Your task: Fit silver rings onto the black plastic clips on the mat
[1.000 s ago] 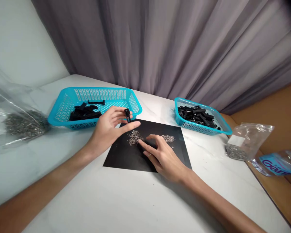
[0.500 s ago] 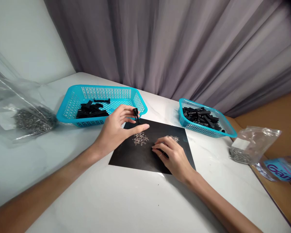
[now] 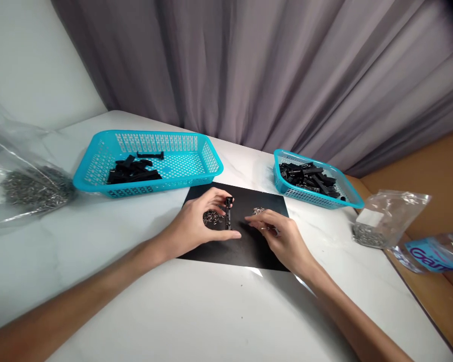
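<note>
Between its thumb and fingers my left hand [image 3: 200, 221] holds a narrow black plastic part [image 3: 228, 213] upright over the black mat [image 3: 241, 251]. A pile of small metal pieces [image 3: 212, 217] lies behind that hand, partly hidden by it. My right hand [image 3: 279, 234] hovers over the mat's right side, its fingertips drawn together; whatever they pinch is too small to make out. Just beyond its fingers is a second small metal pile [image 3: 258, 210], partly covered by the hand.
A blue basket [image 3: 166, 183] with several black parts stands at the back left, another blue basket [image 3: 313, 200] of black parts at the back right. Bags of metal pieces [image 3: 38, 188] [image 3: 373, 234] lie at both sides. A water bottle [image 3: 434, 254] is at the far right.
My left hand has moved lower and to the right with the black part, now more upright. My right hand has shifted slightly right, and its fingers have drawn closer together. The view has shifted a little.
</note>
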Available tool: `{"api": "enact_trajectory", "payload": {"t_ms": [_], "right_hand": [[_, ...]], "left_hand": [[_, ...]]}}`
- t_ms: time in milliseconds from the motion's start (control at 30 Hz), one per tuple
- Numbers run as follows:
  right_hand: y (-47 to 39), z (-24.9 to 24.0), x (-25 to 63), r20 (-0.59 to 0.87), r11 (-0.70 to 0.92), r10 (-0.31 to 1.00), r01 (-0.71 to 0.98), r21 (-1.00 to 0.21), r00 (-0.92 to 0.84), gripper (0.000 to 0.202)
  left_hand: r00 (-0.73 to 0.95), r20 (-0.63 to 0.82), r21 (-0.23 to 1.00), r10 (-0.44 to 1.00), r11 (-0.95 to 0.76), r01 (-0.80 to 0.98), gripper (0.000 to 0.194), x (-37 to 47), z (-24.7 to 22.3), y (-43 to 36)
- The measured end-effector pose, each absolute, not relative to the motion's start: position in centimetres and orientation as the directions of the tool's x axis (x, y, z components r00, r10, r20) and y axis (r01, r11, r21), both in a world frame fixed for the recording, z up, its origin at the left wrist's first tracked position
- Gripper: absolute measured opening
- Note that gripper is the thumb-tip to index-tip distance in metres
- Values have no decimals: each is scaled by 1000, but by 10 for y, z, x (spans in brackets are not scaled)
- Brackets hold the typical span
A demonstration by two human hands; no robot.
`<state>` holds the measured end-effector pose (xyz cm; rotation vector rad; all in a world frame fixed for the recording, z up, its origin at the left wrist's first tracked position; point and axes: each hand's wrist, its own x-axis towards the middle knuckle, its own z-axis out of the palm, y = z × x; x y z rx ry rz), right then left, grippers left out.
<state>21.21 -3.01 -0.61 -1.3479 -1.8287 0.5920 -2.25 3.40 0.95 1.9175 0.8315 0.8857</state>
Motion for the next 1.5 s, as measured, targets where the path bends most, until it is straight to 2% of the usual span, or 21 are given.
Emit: {"api": "enact_trajectory", "payload": {"t_ms": [233,433,567,800,1033,1233,1400,1500], "right_hand": [[-31,-4,215,170,183,983,399,-898,-69,17],[-40,3,209,280,278,959,399,-874,-54,15],[-49,8,201,245,231,970,368,-901,-11,12],[-53,10,187,123,125,992,190,-974,-21,15],[-51,11,182,108,117,993,206,-972,-57,15],[-53,11,189,199,248,963,309,-918,-181,11],[-60,14,190,356,440,898,505,-743,-257,18],[-63,13,188,427,485,870,589,-646,-246,18]], "left_hand": [[593,311,717,743,-593,367,69,-20,6,27],[611,532,547,586,-788,280,69,-19,5,24],[606,546,537,578,-797,277,67,-18,7,25],[608,593,484,528,-837,254,64,-19,3,29],[589,591,506,551,-822,262,61,-20,2,29],[606,597,487,526,-838,248,60,-20,0,28],[596,642,431,483,-870,242,58,-20,-1,29],[583,660,409,474,-877,251,59,-20,1,30]]}}
